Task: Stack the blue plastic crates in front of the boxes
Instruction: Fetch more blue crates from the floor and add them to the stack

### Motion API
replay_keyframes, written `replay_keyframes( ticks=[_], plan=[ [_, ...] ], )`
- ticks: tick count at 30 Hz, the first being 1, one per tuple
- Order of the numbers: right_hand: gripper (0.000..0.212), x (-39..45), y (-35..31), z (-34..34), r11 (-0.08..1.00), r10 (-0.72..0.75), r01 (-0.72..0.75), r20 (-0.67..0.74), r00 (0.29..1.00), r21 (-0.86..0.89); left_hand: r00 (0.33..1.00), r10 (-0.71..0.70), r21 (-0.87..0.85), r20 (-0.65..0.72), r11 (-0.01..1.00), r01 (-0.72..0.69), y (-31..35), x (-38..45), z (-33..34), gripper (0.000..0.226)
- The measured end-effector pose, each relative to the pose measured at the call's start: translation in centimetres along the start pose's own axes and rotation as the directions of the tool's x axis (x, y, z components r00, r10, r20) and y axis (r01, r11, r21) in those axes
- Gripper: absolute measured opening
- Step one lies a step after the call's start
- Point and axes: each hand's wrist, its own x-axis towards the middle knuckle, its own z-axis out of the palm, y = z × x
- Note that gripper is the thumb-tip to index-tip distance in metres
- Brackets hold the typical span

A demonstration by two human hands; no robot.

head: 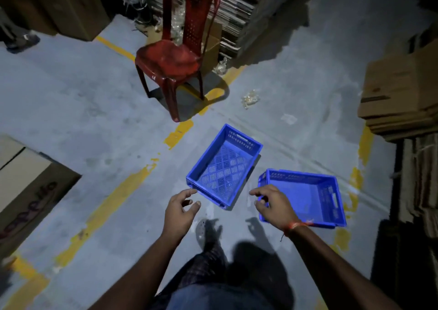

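Crates sit on the grey floor ahead of me, two of them, both blue and empty. From the left: my left hand [180, 211] hovers open, gripping nothing, just short of the perforated crate [224, 165]. My right hand [272, 204] is open too, over the near rim of the solid-floored crate [305, 198]. I judge them light, stiff plastic, best lifted by rim or handle slots.

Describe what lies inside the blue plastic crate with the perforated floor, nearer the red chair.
The blue perforated-floor plastic crate looks empty: only its slotted base and vented end wall show. The strip of base just behind its near wall is hidden by that wall.
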Motion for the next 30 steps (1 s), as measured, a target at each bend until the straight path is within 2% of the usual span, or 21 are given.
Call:
replay_keyframes(
  ticks=[6,8,10,13,16,19,20,24,27,30],
  plan=[
    [0.034,10.3,4.7,-0.2,0.991,-0.086,0.097,0.116,0.99,-0.095,0.988,-0.139,-0.043,-0.059,0.99,0.137,-1.2,8.4,5.6,0.034],
    [0.032,13.6,6.3,-0.1,0.99,-0.059,0.079,0.17,0.984,-0.114,0.983,-0.171,-0.05,-0.074,0.985,0.167,-1.6,10.6,7.1,0.036],
    [0.033,17.4,8.0,0.3,0.989,-0.029,0.058,0.2,0.979,-0.138,0.974,-0.196,-0.068,-0.117,0.98,0.189,-2.6,12.5,8.3,0.037],
    [0.034,24.0,11.7,2.0,0.982,-0.094,0.131,0.252,0.963,-0.134,0.948,-0.243,-0.101,-0.206,0.969,0.226,-5.1,15.4,10.5,0.035],
    [0.034,31.2,16.7,4.4,0.961,-0.17,0.227,0.306,0.937,-0.16,0.894,-0.337,-0.155,-0.297,0.94,0.303,-9.1,18.1,13.2,0.034],
    [0.035,38.8,22.1,7.4,0.933,-0.223,0.312,0.391,0.893,-0.181,0.841,-0.371,-0.167,-0.393,0.929,0.332,-13.6,21.1,16.5,0.044],
    [0.035,41.3,24.0,8.4,0.925,-0.22,0.322,0.408,0.886,-0.201,0.825,-0.386,-0.173,-0.413,0.923,0.344,-15.3,22.4,17.7,0.04],
    [0.036,49.6,31.1,12.0,0.88,-0.258,0.396,0.437,0.862,-0.263,0.787,-0.41,-0.1,-0.46,0.905,0.413,-23.2,27.2,22.8,0.037],
    [0.038,55.3,34.8,13.6,0.9,-0.176,0.322,0.43,0.885,-0.294,0.739,-0.505,-0.138,-0.445,0.854,0.501,-28.3,30.2,26.0,0.042],
    [0.041,59.7,38.3,14.8,0.88,-0.132,0.298,0.411,0.902,-0.371,0.701,-0.547,-0.227,-0.457,0.834,0.502,-32.6,32.2,28.3,0.042]
  ],
)
